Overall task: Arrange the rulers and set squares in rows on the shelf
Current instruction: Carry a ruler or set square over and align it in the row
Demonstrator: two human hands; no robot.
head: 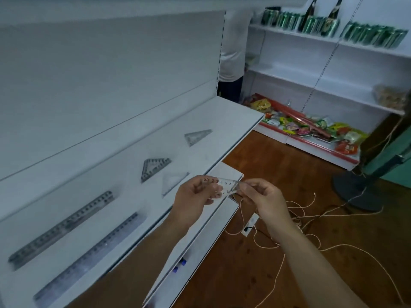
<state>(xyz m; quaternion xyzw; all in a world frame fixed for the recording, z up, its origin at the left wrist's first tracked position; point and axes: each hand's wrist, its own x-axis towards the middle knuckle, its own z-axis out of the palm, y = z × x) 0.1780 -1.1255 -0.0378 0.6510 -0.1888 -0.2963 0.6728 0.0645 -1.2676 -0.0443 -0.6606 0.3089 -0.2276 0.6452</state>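
Left hand (194,196) and right hand (263,196) both pinch the held set square (224,186), a transparent piece with printed numerals, just off the front edge of the white shelf (115,150). On the shelf, the rear ruler (62,227) and front ruler (89,256) lie side by side, roughly parallel. Beyond them lie the dark set square (154,167), the pale set square (173,183) just beside it, and the far set square (198,136) apart. A thin cord (295,218) trails over the wooden floor (255,274).
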